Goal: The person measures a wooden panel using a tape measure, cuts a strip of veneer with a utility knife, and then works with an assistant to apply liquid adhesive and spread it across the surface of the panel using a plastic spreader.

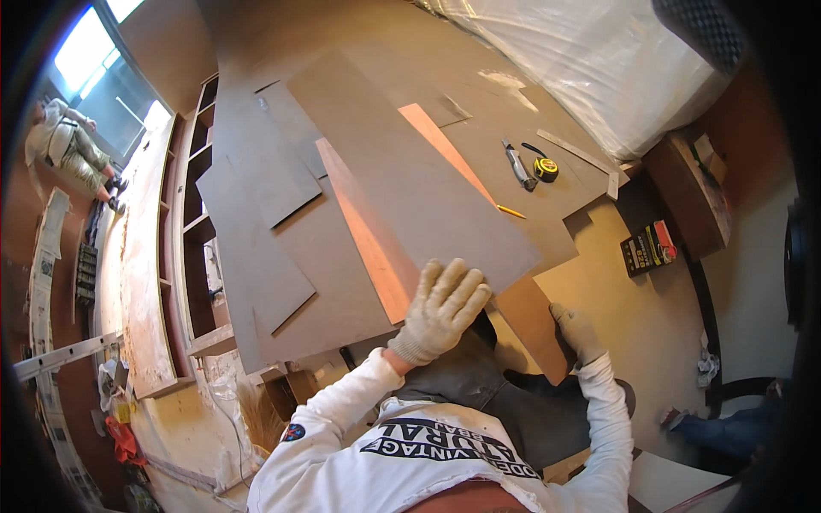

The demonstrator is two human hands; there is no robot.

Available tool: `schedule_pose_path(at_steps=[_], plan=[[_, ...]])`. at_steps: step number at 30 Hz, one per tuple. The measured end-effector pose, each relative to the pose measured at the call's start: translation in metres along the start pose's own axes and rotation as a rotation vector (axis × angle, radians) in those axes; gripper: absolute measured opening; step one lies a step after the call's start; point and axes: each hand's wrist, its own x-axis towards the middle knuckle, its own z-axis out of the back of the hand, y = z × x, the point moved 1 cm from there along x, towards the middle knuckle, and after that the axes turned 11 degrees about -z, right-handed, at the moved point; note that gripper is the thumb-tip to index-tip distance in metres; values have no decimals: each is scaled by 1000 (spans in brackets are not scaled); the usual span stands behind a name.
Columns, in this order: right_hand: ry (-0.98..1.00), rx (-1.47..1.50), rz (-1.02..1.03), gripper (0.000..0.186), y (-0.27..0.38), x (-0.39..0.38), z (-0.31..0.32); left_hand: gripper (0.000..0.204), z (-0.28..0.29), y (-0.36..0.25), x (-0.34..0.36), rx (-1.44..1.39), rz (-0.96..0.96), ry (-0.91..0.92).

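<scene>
A long grey laminate sheet (410, 162) lies at a slant over a reddish-brown wooden board (363, 231), which shows along both long sides of it. My left hand (440, 312), in a pale work glove, rests with fingers stretched out on the sheet's near end. At the lower right, my gloved right hand (577, 333) grips the edge of a brown board (534, 325) that sticks out below the sheet's near corner. Part of its fingers is hidden. A yellow pencil (511, 211) lies just right of the sheet.
On the worktop are a utility knife (519, 167), a tape measure (545, 169), a metal square (581, 154) and grey offcuts (274, 179). Wrapped plastic sheeting (590, 68) lies beyond. A box (648, 248) stands on the floor at right. Another person (73, 141) is far left.
</scene>
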Motion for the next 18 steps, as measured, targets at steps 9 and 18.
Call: schedule_pose_path(at_steps=[9,18], plan=[[43,98,24,60,2,-37,-58,48,-48,18,-59,-168,-122,288],[168,313,-46,54,86,-50,-134,45,-27,29,-90,-44,195,310]])
